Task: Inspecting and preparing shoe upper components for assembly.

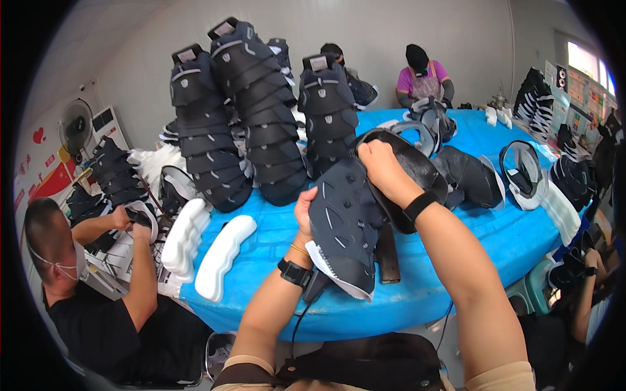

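A dark navy shoe upper (345, 221) with a white stitched lower edge is held up in front of me, tilted over the near side of the table. My left hand (305, 212) grips its left side, with part of the fingers hidden behind it. At its top edge, my right hand (385, 166) is closed, knuckles up, pinching the material. Just behind my right hand and wrist is a black, hollow, curved piece (424, 171); I cannot tell whether it joins the upper. Below them, a dark brown bar (388, 260) lies on the table.
Tall stacks of dark shoe uppers (261, 124) stand on the blue-covered table (313, 322). White wavy foam-like forms (225, 257) lie left. Loose uppers (466, 173) sit to the right. One co-worker (98, 274) handles an upper at the left; another (422, 78) stands across the table.
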The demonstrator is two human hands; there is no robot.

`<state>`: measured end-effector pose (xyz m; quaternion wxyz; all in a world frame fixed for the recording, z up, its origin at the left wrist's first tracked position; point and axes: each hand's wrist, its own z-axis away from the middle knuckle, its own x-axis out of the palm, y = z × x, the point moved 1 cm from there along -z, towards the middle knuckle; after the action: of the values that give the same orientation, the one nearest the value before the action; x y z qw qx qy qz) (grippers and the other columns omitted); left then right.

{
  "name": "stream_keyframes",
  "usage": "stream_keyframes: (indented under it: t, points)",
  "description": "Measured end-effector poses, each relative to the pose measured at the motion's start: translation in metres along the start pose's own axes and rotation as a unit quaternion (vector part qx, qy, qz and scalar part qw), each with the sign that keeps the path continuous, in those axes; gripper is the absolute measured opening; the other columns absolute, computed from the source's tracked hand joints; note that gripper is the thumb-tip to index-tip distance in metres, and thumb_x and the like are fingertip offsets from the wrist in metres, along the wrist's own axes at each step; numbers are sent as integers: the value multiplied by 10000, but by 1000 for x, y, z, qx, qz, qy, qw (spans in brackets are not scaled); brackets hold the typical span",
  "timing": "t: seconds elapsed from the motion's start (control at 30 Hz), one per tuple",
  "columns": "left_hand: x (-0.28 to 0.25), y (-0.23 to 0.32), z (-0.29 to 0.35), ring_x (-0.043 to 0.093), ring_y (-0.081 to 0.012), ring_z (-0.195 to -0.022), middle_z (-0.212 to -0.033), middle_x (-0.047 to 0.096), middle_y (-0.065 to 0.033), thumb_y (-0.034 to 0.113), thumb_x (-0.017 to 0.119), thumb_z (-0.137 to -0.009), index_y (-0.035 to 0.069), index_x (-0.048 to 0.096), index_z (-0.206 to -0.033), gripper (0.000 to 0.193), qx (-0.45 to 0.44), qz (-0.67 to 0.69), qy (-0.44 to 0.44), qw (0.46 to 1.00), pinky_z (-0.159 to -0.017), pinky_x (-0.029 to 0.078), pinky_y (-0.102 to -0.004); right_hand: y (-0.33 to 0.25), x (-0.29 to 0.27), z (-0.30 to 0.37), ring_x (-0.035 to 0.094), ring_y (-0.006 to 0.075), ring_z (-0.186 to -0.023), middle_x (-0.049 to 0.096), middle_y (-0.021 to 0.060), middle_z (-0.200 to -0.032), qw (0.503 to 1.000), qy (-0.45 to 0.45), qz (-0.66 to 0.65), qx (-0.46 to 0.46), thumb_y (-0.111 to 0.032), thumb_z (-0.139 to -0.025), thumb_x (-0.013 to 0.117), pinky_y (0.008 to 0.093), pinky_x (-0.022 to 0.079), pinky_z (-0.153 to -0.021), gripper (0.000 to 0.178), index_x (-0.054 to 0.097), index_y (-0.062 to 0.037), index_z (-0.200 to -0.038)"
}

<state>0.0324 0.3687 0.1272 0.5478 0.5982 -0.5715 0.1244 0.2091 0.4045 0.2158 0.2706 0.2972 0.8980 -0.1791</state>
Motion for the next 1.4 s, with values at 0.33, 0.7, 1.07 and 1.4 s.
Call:
stream_keyframes:
  t: [0.33, 0.7, 1.07, 1.4]
  points:
    - [4, 5, 10, 622, -319, -1000, -1107, 625, -197, 318, 398, -847, -51, 537, -1195, 525, 28, 23, -47, 998, -891, 498, -420, -22, -19, -20, 565, 474, -924, 600, 304, -939, 966, -100, -72, 227, -313, -868, 402, 495, 448, -851, 431, 626, 55, -859]
    - [2, -2, 3, 618, -326, -1004, -1169, 591, -207, 346, 390, -852, -44, 477, -1263, 573, 18, 27, -12, 999, -901, 494, -427, -2, -8, -31, 574, 454, -974, 599, 302, -1010, 963, -145, -70, 218, -328, -856, 409, 475, 448, -883, 452, 647, 47, -936]
    - [-4, -9, 6, 586, -320, -1071, -1234, 550, -207, 337, 420, -829, -37, 439, -1300, 602, 42, 13, -3, 999, -930, 476, -417, -8, 0, -7, 583, 441, -847, 595, 254, -853, 993, -63, -35, 88, -206, -884, 413, 483, 470, -778, 293, 563, 37, -817]
    - [9, 4, 1, 606, -339, -1025, -1160, 583, -237, 258, 415, -839, -101, 485, -1219, 528, 33, 37, -102, 994, -916, 488, -419, -7, -27, -1, 526, 461, -727, 540, 298, -745, 987, -3, -130, 99, -243, -875, 414, 499, 397, -654, 367, 534, 72, -727]
